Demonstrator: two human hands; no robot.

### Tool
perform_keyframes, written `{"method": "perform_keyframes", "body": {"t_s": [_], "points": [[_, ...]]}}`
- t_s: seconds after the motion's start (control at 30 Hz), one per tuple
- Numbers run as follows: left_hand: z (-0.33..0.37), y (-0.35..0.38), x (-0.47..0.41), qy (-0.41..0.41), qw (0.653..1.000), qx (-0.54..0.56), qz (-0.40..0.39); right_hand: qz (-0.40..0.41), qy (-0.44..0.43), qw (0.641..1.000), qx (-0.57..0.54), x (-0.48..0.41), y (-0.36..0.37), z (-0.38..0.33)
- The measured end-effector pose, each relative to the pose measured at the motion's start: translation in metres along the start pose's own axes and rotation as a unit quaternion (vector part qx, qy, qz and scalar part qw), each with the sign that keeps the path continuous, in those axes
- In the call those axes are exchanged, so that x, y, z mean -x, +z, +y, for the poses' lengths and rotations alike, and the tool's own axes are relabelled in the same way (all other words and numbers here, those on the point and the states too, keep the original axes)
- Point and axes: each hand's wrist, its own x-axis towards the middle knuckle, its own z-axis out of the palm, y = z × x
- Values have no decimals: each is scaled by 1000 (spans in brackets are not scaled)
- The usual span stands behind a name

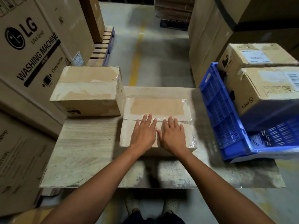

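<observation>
On table (pixel 84 152) centre: flat taped box (pixel 157 107), left hand (pixel 144 132) and right hand (pixel 174 135) lying flat, fingers straight, gripping nothing. Best pressed evenly outward along the tape seam.

Bare forearms (pixel 103 180); dark trousers (pixel 153 219); pale perforated shoes (pixel 171 206), perhaps clogs.

The left carton (pixel 32 50) reads "LG Life's Good, WASHING MACHINE, FRONT, Clamp bottom". The crated box (pixel 265 94) says "PICO".
</observation>
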Motion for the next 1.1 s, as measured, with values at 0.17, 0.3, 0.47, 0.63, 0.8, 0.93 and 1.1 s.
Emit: {"method": "perform_keyframes", "body": {"t_s": [0.17,0.3,0.47,0.63,0.8,0.93,1.1], "points": [[-14,3,12,55,998,15,-15,29,19,999,-16,22,2,6],[-19,2,10,84,995,3,-56,27,73,997,-4,35,10,7],[-12,-7,6,79,994,-12,-80,25,59,998,0,33,2,11],[25,-2,2,146,988,-5,-44,56,81,995,-4,40,4,36],[48,5,-2,110,994,-16,-14,86,62,994,0,44,0,49],[55,-7,-23,116,992,-32,43,93,44,994,27,27,-19,57],[63,0,-49,91,996,21,-1,19,-22,999,18,-3,-34,66]]}}
